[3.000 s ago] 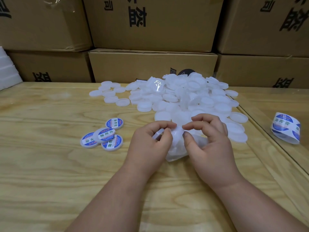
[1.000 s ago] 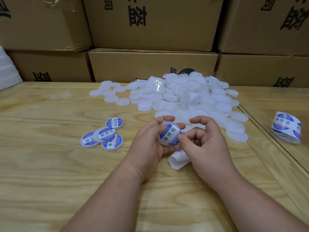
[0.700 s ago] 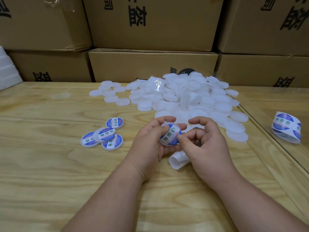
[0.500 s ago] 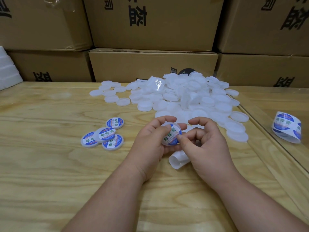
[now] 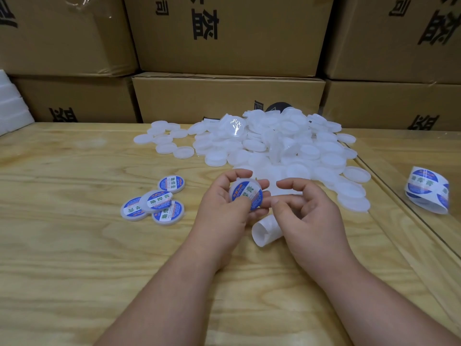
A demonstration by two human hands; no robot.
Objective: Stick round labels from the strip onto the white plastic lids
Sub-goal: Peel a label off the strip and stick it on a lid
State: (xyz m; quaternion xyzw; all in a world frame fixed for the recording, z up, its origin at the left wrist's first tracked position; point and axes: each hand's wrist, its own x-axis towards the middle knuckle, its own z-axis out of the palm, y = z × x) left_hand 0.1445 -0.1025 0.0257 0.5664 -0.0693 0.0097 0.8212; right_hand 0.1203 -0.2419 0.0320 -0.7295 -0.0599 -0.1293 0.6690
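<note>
My left hand (image 5: 224, 208) grips a white lid (image 5: 245, 196) by its rim, tilted up, with a blue and white round label on its face. My right hand (image 5: 309, 216) hovers just right of that lid, its fingers loosely curled and its thumb tip close to the lid's edge. A curled white strip of backing paper (image 5: 265, 232) lies on the table, partly under my right hand. Behind my hands spreads a big pile of plain white lids (image 5: 287, 148). Several labelled lids (image 5: 156, 202) lie in a small cluster to the left.
A loose coil of blue round labels (image 5: 427, 189) lies at the right on a second wooden table, beyond a seam (image 5: 399, 196). Cardboard boxes (image 5: 224, 96) are stacked along the back edge. White foam pieces (image 5: 12, 106) stand at the far left.
Three seconds ago both hands worked at the strip. Since then my left hand holds a labelled lid, and my right thumb has just drawn back from its face.
</note>
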